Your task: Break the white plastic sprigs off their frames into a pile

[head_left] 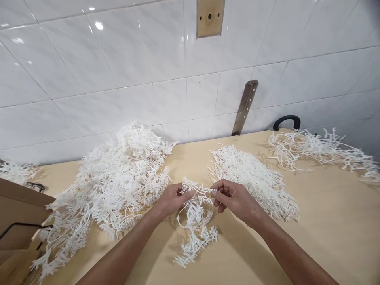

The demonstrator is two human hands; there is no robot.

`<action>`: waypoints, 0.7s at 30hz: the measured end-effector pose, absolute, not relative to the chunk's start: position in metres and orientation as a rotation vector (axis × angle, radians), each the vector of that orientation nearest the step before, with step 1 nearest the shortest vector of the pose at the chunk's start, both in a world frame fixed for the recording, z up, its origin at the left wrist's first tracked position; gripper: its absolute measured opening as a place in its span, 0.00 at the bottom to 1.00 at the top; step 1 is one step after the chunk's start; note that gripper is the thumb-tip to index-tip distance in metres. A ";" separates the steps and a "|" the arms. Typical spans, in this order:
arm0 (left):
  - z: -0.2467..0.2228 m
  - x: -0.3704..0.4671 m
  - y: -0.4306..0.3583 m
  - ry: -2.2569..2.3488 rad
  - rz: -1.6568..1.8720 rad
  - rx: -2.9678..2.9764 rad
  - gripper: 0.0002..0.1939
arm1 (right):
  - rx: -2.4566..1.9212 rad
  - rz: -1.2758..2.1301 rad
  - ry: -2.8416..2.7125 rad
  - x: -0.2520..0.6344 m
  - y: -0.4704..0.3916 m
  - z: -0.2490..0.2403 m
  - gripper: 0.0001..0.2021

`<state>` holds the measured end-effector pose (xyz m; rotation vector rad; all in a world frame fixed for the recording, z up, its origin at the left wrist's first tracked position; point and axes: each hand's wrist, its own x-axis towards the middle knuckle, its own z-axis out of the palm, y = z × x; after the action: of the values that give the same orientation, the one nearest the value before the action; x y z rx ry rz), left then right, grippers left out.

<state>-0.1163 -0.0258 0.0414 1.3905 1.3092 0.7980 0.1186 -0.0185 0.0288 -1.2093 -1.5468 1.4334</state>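
Note:
My left hand (pixel 173 198) is closed on a white branching plastic piece (pixel 194 213), thumb and fingers pinching its upper left part. The rest of the piece hangs down over the table in feathery fronds. At its upper right end my right hand (pixel 234 198) pinches a thin white stem, fingers curled; the exact grip is partly hidden. To the left of my hands lies a large tangled heap of similar white pieces (pixel 118 178). Just beyond my right hand spreads a lower, denser pile of thin white sprigs (pixel 252 178).
Bare, open-branched white stems (pixel 320 152) lie at the far right of the tan table (pixel 335 225), near a black curved handle (pixel 287 118). A cardboard box (pixel 23 209) stands at the left edge. A metal strip (pixel 245 107) rises against the tiled wall (pixel 118 55).

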 end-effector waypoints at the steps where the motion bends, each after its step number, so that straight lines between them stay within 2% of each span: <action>1: 0.038 -0.116 -0.024 1.394 0.839 1.471 0.19 | -1.217 1.416 -1.539 0.118 -0.019 0.028 0.14; 4: 0.031 -0.115 -0.024 1.692 1.114 1.818 0.17 | -1.232 1.380 -1.503 0.115 -0.022 0.028 0.14; 7: 0.033 -0.110 -0.027 1.563 1.316 2.283 0.08 | -1.221 1.381 -1.480 0.112 -0.023 0.027 0.15; 12: 0.039 -0.101 -0.026 1.142 1.100 2.542 0.08 | -1.168 1.367 -1.476 0.110 -0.023 0.025 0.15; 21: 0.034 -0.089 -0.011 1.142 0.979 2.263 0.13 | -1.124 1.322 -1.514 0.111 -0.024 0.029 0.14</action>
<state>-0.0893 -0.0106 0.0338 2.2632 1.1418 0.9789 0.1110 -0.0241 0.0285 -1.1244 -1.5139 1.3217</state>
